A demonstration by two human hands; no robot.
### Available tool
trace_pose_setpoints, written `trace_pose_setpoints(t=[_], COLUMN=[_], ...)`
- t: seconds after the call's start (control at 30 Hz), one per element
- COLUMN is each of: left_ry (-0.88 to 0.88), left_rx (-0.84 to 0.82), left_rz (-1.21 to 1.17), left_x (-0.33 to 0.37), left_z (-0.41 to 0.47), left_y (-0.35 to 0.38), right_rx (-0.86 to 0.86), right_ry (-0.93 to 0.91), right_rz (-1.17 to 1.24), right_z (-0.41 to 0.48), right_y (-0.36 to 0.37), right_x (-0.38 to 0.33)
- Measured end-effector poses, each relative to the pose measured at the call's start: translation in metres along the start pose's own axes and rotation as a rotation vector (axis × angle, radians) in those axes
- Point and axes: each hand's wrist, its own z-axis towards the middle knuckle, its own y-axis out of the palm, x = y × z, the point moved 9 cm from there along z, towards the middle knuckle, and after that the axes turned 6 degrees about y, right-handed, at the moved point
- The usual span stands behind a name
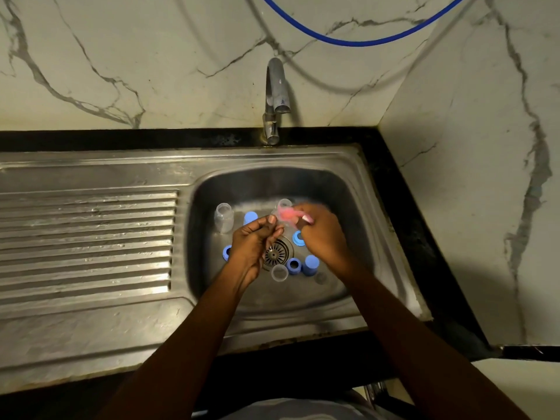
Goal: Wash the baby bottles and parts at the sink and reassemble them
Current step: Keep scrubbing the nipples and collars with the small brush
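Observation:
Both hands are over the basin of the steel sink (348, 189). My left hand (253, 242) has curled fingers around something small and clear that I cannot make out. My right hand (321, 234) grips a blurred pink brush or sponge (286, 214) beside the left fingertips. A clear bottle (224, 218) stands at the basin's back left, another clear bottle (285, 204) shows behind the pink thing. On the basin floor lie blue caps (251, 218) (311, 264), blue collar rings (227, 253) (294, 265) (298, 237) and a clear cup-like part (279, 273).
The tap (274, 98) stands behind the basin with no water visibly running. The round drain strainer (274, 253) lies under my hands. A ribbed draining board (88, 237) spreads to the left. A blue hose (357, 40) hangs across the marble wall, which closes in on the right.

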Motion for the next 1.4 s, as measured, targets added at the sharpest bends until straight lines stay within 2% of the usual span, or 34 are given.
trace_pose_setpoints(t=[0.1,0.23,0.33,0.53,0.7,0.77,0.93,1.03,1.13,1.2,1.3,1.4], left_ry=[0.001,0.02,0.037,-0.062,0.055,0.053,-0.06,-0.029,0.021,0.047,0.047,0.019], left_rx=[-0.018,-0.037,-0.058,-0.147,-0.154,-0.152,-0.195,-0.221,-0.173,-0.137,-0.124,-0.119], left_rz=[0.036,0.033,0.035,-0.03,0.359,0.419,0.285,0.346,0.295,0.243,0.223,0.179], left_x=[0.0,0.002,0.003,0.001,0.013,0.01,0.003,0.003,0.005,0.007,0.0,-0.009], left_z=[-0.001,-0.004,-0.005,-0.003,0.008,0.011,0.015,0.016,0.015,0.015,0.012,0.008], left_y=[-0.002,0.001,0.001,0.013,0.005,0.002,0.009,0.006,0.006,0.005,0.001,0.006], right_rx=[-0.106,-0.043,-0.109,-0.046,-0.056,-0.014,-0.028,-0.048,0.061,0.016,-0.097,-0.034], right_ry=[0.029,0.051,0.108,0.132,0.129,0.108,0.059,0.046,0.067,0.036,0.071,0.11], right_rz=[-0.105,0.0,-0.007,-0.022,0.085,0.039,0.013,0.027,0.054,0.094,0.021,0.027], right_z=[-0.002,0.0,0.0,0.005,0.006,0.007,-0.001,0.003,0.004,0.0,0.005,0.01], right_y=[0.01,0.007,0.008,0.007,-0.001,-0.001,0.011,0.007,0.004,0.011,0.01,0.004], right_x=[0.004,0.01,0.014,0.011,0.013,0.014,0.012,0.012,0.017,0.014,0.019,0.021])
